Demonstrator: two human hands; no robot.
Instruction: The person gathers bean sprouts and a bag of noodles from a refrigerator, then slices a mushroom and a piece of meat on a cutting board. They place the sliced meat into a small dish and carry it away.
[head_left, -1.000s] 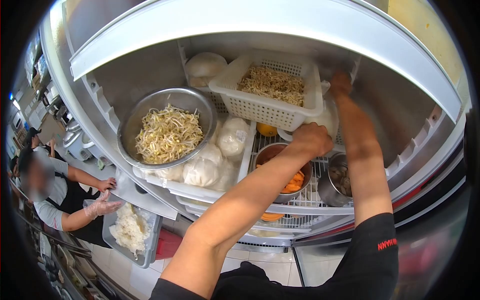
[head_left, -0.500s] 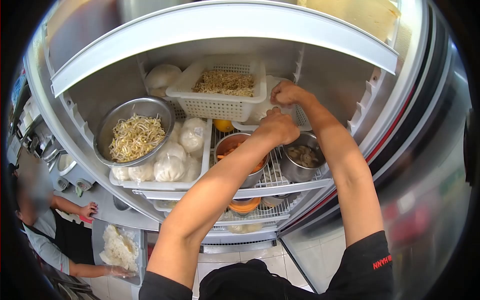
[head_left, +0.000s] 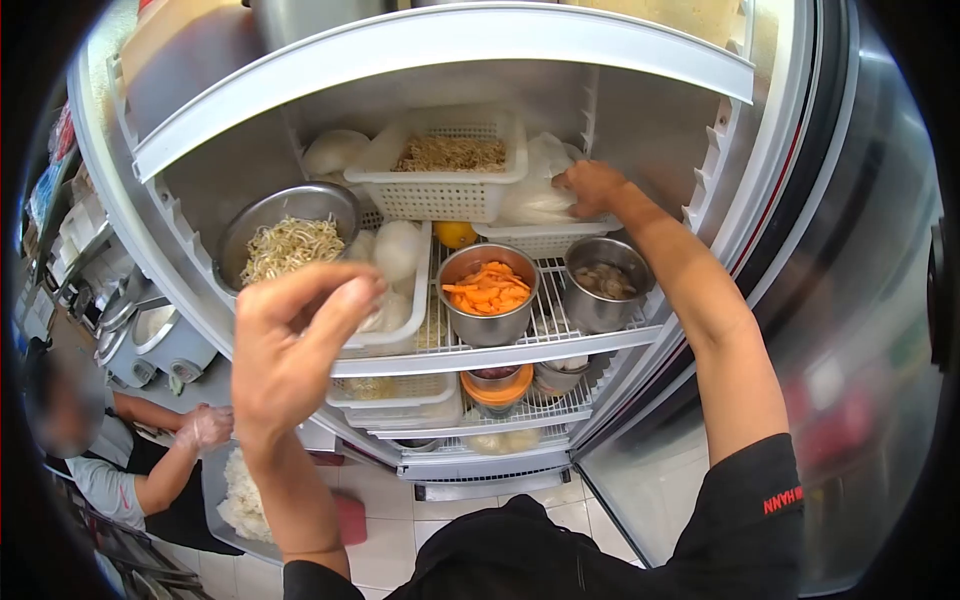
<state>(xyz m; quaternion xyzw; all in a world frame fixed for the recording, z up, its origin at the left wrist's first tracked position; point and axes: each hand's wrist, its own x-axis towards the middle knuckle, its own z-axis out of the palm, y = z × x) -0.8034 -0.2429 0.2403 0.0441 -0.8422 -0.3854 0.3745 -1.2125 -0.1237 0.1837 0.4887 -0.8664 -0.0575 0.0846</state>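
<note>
My left hand (head_left: 290, 345) is raised in front of the lower left of the fridge shelf, its fingers loosely curled and the thumb apart, with nothing visible in it. At the back right, my right hand (head_left: 592, 190) grips the edge of a whitish plastic bag (head_left: 540, 200), which lies in a low white basket (head_left: 545, 240). Beside that bag stands a taller white basket (head_left: 440, 195) of brownish sprouts. Below my right hand is a metal pot (head_left: 597, 312) with pieces in liquid. A metal pot (head_left: 488, 328) of cut carrots stands to its left.
A metal bowl (head_left: 240, 222) of bean sprouts sits at the left above a white tray (head_left: 415, 300) of wrapped white bundles. Lower racks hold an orange-rimmed container (head_left: 497, 390). The glass door (head_left: 660, 490) is at the right. A co-worker's gloved hand (head_left: 208, 427) is at the lower left.
My left hand has left the bag and moved down and left, uncovering the carrot pot. My right hand stays at the bag. The co-worker's hands have come together above their tub.
</note>
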